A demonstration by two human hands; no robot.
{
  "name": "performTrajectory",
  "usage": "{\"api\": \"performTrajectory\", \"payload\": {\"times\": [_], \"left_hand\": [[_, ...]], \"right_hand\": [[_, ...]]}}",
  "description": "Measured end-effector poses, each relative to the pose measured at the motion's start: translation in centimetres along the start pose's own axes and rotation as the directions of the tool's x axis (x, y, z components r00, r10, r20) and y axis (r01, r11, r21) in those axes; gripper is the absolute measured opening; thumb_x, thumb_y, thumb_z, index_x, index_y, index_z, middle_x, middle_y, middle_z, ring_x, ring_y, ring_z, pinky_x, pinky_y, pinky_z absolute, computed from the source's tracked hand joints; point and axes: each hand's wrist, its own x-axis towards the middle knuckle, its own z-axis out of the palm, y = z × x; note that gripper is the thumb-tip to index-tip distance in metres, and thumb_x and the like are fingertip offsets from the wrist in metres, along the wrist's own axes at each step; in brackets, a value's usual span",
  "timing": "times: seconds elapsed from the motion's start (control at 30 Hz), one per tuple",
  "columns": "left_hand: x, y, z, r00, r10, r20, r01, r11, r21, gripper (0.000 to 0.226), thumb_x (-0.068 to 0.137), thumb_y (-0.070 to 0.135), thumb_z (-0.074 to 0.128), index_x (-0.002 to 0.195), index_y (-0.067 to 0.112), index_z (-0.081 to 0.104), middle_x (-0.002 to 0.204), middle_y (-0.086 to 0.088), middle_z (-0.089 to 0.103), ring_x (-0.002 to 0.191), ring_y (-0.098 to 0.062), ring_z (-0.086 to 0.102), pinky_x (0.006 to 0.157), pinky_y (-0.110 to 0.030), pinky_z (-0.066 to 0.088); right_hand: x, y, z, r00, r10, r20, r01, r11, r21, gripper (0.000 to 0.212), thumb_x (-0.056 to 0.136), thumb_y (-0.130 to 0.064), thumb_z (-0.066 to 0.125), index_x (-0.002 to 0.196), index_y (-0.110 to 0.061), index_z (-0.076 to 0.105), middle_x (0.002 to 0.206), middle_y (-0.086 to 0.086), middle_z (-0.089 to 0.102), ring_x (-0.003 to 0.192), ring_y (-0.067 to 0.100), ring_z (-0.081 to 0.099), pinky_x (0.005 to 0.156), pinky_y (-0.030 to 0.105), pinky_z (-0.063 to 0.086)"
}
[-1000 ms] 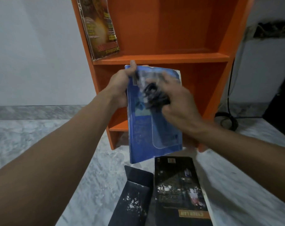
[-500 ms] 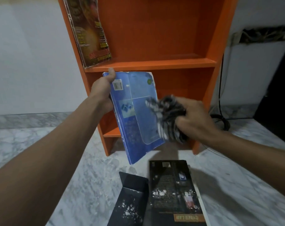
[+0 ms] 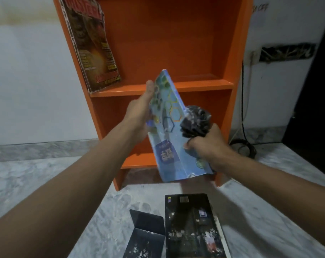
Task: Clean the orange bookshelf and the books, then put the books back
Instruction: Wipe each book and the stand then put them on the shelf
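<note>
While left hand grips blue book — orange bookshelf holds magazine (leaning).

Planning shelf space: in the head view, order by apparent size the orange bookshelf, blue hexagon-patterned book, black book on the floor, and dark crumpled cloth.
1. orange bookshelf
2. black book on the floor and blue hexagon-patterned book: look alike; the black one is nearer the camera, so unranked
3. dark crumpled cloth

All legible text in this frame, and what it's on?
"MISTER", red, partly cut off at the frame's top: magazine on the orange bookshelf.
"OFF", faint: wall, upper right.
Unreadable, blurred: dark label on the blue book.
Unreadable, too small: barcode and print on the black book.
Blurred: the magazine's smaller cover lines.
</note>
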Motion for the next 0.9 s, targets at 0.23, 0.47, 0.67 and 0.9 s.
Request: {"api": "performTrajectory", "payload": {"times": [0.23,0.47,0.67,0.9], "left_hand": [[0.5,-3.9,-5.0,0.955,-0.126,0.269,0.180,0.966,-0.186,0.028,0.087,0.030,0.058,0.108,0.014,0.069,0.110,-0.010,0.072,0.092,-0.026,0.072,0.079,-0.041,0.060],[0.7,-3.1,-3.8,0.968,0.081,0.237,-0.055,0.992,-0.114,0.023,0.090,0.013,0.056,0.110,0.004,0.063,0.122,-0.028,0.061,0.101,-0.041,0.062,0.086,-0.053,0.053],[1.5,-3.1,-2.9,0.983,0.127,0.136,-0.122,0.992,-0.041,0.009,0.094,0.009,0.059,0.101,0.010,0.063,0.102,-0.019,0.068,0.091,-0.036,0.066,0.085,-0.054,0.055],[3.7,-2.7,-6.5,0.983,0.177,-0.042,-0.180,0.978,-0.104,0.006,0.092,0.011,0.060,0.093,0.016,0.062,0.102,-0.014,0.062,0.097,-0.033,0.060,0.093,-0.057,0.050]], "right_hand": [[0.4,0.7,-4.0,0.902,0.305,0.306,-0.390,0.878,0.277,0.051,0.054,-0.007,0.077,0.102,0.006,0.071,0.107,0.025,0.070,0.100,0.045,0.065,0.090,0.052,0.053],[0.8,1.3,-4.3,0.918,0.250,0.307,-0.374,0.799,0.470,0.029,0.079,-0.032,0.070,0.099,-0.011,0.072,0.100,0.015,0.074,0.087,0.029,0.072,0.082,0.045,0.058],[4.4,-3.2,-7.3,0.980,-0.012,-0.198,0.095,0.906,0.413,0.021,0.092,0.001,0.058,0.085,-0.015,0.068,0.075,0.003,0.071,0.070,0.018,0.067,0.071,0.036,0.054],[-0.7,3.7,-2.7,0.966,-0.174,0.193,0.215,0.952,-0.218,0.066,0.085,0.018,0.048,0.137,-0.023,0.052,0.124,-0.007,0.062,0.109,0.007,0.060,0.093,0.016,0.047]]}}
